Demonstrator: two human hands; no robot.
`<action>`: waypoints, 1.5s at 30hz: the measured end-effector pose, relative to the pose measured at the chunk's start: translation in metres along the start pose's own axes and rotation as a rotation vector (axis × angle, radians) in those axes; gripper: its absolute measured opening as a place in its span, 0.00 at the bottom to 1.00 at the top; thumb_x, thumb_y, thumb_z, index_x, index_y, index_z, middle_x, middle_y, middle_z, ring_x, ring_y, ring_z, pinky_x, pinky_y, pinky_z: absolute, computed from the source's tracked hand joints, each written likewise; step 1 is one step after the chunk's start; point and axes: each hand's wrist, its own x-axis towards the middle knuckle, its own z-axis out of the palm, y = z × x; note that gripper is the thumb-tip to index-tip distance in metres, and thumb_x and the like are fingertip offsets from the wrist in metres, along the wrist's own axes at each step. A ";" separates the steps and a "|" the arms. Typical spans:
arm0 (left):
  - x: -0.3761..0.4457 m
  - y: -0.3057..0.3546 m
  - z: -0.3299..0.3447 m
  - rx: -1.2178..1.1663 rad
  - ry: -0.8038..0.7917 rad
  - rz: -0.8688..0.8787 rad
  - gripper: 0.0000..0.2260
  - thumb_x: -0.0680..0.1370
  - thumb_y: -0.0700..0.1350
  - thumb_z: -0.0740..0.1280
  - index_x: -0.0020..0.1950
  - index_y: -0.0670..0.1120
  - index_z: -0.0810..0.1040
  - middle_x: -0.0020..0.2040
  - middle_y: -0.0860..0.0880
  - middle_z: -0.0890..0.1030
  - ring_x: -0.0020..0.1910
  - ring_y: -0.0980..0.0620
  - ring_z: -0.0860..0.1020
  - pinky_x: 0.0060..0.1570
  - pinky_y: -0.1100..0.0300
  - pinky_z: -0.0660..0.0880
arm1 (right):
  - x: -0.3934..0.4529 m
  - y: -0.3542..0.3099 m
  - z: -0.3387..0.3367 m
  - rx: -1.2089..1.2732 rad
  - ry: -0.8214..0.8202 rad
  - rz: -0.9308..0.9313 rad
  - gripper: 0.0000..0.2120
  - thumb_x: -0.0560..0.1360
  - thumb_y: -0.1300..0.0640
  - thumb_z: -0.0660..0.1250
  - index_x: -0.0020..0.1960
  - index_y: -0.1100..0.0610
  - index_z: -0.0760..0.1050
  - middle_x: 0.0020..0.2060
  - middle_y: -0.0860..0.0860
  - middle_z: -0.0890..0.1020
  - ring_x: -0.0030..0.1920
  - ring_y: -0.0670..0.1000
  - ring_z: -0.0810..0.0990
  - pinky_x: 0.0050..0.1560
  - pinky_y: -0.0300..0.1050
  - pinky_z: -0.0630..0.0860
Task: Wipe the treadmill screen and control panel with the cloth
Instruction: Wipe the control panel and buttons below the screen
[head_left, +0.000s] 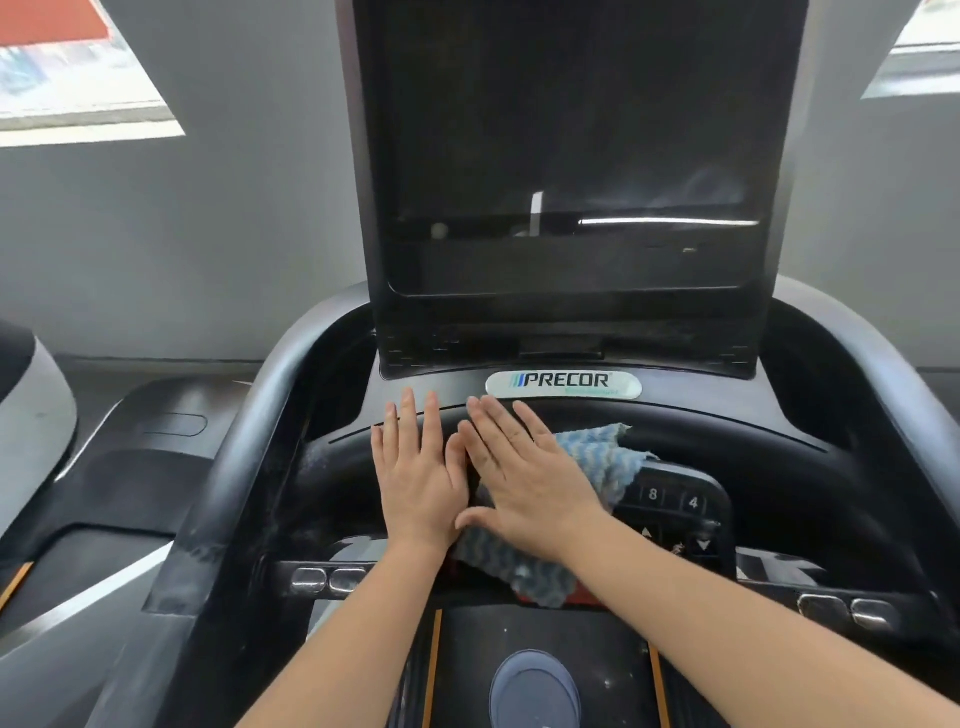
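A silver oval badge (563, 385) at the top of the black treadmill control panel (675, 421) reads "PRECOR" in dark capitals, with slanted blue stripes before the word (a line of smaller print under it is too blurred to read). To the right of the hands, a raised black keypad (675, 501) shows the white numerals "8" and "4", and below them small white up and down arrows.

The blue-and-white woven cloth with a wavy pattern (597, 457) lies on the panel under the right hand (524, 478), which presses on it flat, fingers straight and spread, nothing gripped. One end of the cloth sticks out past the hand's outer edge toward the upper right, just touching the keypad's top left corner; the other end, in shadow, hangs out below the wrist at the panel's near edge. So its long axis runs diagonally, from lower left near the person to upper right, crossing the line of the fingers, which point up and to the left toward the badge.

The left hand (415, 467) lies just beside the right, also open and flat, palm down on the bare panel with fingers pointing away toward the tall dark glossy treadmill screen (571, 130). The two hands touch near the thumbs. The screen stands upright behind the badge, unlit, with pale reflections near its lower edge.
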 end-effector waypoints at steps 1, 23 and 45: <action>0.000 0.000 0.000 0.010 -0.001 0.008 0.27 0.84 0.57 0.43 0.78 0.46 0.63 0.79 0.41 0.61 0.78 0.40 0.58 0.75 0.39 0.55 | -0.009 0.008 0.000 -0.004 0.003 0.019 0.45 0.77 0.27 0.44 0.80 0.61 0.49 0.80 0.59 0.53 0.81 0.58 0.46 0.79 0.58 0.44; -0.003 0.002 0.000 -0.070 0.003 -0.044 0.28 0.82 0.56 0.45 0.79 0.47 0.63 0.79 0.43 0.61 0.78 0.43 0.56 0.78 0.44 0.47 | -0.133 0.057 0.015 0.088 0.102 0.670 0.43 0.80 0.32 0.49 0.80 0.63 0.47 0.79 0.64 0.52 0.80 0.63 0.49 0.77 0.66 0.52; -0.003 0.004 -0.002 -0.063 -0.002 -0.026 0.27 0.82 0.54 0.45 0.79 0.47 0.62 0.78 0.43 0.63 0.78 0.43 0.58 0.78 0.43 0.48 | -0.163 -0.009 0.035 0.223 0.045 0.997 0.39 0.83 0.37 0.42 0.79 0.68 0.48 0.79 0.67 0.51 0.79 0.66 0.50 0.72 0.70 0.59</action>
